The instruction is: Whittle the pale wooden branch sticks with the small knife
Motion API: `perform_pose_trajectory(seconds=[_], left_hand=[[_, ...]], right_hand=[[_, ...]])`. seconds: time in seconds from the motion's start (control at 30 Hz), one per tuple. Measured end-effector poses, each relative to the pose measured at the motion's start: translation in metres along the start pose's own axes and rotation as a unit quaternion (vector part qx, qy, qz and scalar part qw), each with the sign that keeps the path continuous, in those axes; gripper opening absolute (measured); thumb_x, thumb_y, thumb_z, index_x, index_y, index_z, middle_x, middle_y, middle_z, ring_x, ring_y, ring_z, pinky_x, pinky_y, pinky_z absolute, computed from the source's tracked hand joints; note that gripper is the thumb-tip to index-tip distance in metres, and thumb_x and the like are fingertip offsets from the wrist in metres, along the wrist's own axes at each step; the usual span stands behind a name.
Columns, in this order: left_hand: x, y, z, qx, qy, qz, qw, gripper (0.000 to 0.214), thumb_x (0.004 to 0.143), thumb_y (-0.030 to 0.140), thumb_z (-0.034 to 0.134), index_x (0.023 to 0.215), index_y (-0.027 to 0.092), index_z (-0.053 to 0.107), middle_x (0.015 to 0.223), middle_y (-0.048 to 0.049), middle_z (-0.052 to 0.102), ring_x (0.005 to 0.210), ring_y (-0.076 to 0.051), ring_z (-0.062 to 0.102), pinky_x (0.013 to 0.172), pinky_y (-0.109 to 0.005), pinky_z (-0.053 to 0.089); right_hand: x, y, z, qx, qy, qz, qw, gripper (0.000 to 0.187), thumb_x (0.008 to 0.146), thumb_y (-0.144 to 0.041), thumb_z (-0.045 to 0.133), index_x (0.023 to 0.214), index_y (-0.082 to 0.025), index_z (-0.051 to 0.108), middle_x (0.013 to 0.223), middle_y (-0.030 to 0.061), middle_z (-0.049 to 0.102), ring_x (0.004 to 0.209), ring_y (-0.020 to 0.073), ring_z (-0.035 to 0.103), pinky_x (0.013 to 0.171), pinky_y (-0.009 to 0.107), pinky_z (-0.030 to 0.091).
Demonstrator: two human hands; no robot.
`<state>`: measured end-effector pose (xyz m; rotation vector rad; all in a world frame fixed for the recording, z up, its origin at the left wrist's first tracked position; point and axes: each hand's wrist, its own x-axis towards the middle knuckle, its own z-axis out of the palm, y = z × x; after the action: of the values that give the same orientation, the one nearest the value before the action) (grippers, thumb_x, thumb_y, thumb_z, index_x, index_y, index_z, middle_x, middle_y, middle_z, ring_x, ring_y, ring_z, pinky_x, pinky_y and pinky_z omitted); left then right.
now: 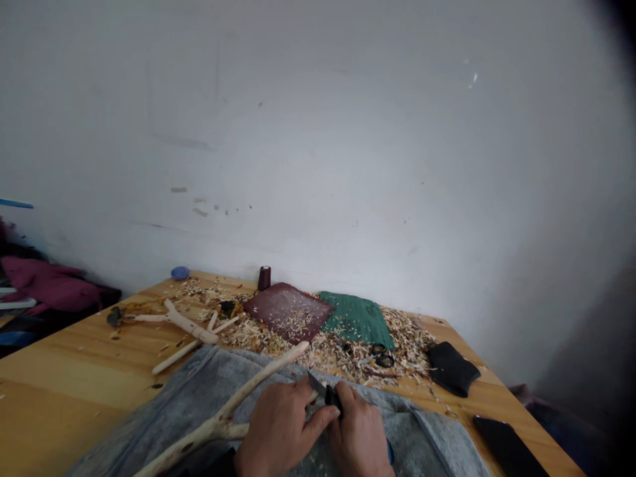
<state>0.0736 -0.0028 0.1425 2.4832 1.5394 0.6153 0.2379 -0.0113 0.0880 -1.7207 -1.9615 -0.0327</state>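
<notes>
Left hand [281, 430] is clamping the branch [263, 379] tight, thumb [318, 421] bracing the knife [322, 392] — right hand [356, 440] is closing firmly round its handle [334, 399], keeping things short and controlled.

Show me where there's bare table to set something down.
Bare wood lies at the front left of the wooden table, beside the grey felt cloth, and at right between the black pouch and phone. Shavings crowd the middle around the green mat.
</notes>
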Motion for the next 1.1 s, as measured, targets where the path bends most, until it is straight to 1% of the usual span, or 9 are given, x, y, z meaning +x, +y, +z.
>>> perform_pose_trajectory(seconds=[0.2,0.4,0.63,0.77,0.97,1.1], left_hand=[[0.001,-0.001,0.001,0.003,-0.001,0.009,1.000,0.031,0.095,0.047,0.052,0.091,0.021,0.068,0.082,-0.0057,0.077,0.079,-0.027,0.073,0.064,-0.034,0.044],[0.000,-0.003,0.006,0.014,0.012,0.018,1.000,0.032,0.096,0.047,0.051,0.091,0.021,0.069,0.082,-0.0068,0.078,0.078,-0.028,0.074,0.063,-0.034,0.046],[-0.003,0.002,0.004,0.025,0.030,0.042,0.998,0.026,0.097,0.038,0.051,0.093,0.021,0.071,0.082,-0.0044,0.079,0.075,-0.027,0.075,0.061,-0.034,0.047],[-0.003,0.001,0.008,0.040,0.047,0.046,0.997,0.026,0.097,0.038,0.052,0.089,0.023,0.071,0.078,-0.0026,0.079,0.071,-0.027,0.075,0.058,-0.034,0.046],[-0.002,0.003,0.009,0.053,0.058,0.049,0.996,0.025,0.096,0.038,0.054,0.084,0.024,0.071,0.074,-0.0007,0.078,0.068,-0.025,0.075,0.054,-0.032,0.044],[-0.006,0.008,0.009,0.102,0.072,0.032,0.992,0.029,0.097,0.038,0.053,0.078,0.024,0.070,0.069,-0.0013,0.077,0.064,-0.026,0.074,0.052,-0.033,0.042]], right_hand=[[0.000,-0.002,-0.003,0.000,-0.018,0.003,1.000,0.020,0.081,-0.008,0.047,0.089,-0.023,0.058,0.079,0.0020,0.073,0.074,0.0199,0.071,0.061,0.026,0.035],[0.002,-0.003,-0.005,-0.004,-0.031,0.006,0.999,0.018,0.085,-0.009,0.047,0.088,-0.022,0.058,0.079,0.0030,0.074,0.075,0.0200,0.071,0.061,0.027,0.035],[0.001,-0.009,-0.013,-0.022,-0.060,0.027,0.998,0.018,0.087,-0.009,0.047,0.088,-0.021,0.059,0.080,0.0042,0.074,0.076,0.0202,0.072,0.059,0.028,0.033],[0.002,-0.012,-0.017,-0.051,-0.066,0.039,0.996,0.018,0.088,-0.009,0.047,0.090,-0.021,0.060,0.082,0.0053,0.075,0.075,0.0208,0.072,0.059,0.028,0.032],[0.002,-0.010,-0.014,-0.079,-0.060,0.036,0.994,0.020,0.086,-0.006,0.047,0.090,-0.021,0.059,0.081,0.0048,0.073,0.075,0.0203,0.072,0.059,0.027,0.034],[0.002,-0.006,-0.013,-0.091,-0.057,0.052,0.993,0.020,0.085,-0.007,0.049,0.092,-0.021,0.059,0.084,0.0056,0.074,0.075,0.0205,0.071,0.059,0.026,0.035]])
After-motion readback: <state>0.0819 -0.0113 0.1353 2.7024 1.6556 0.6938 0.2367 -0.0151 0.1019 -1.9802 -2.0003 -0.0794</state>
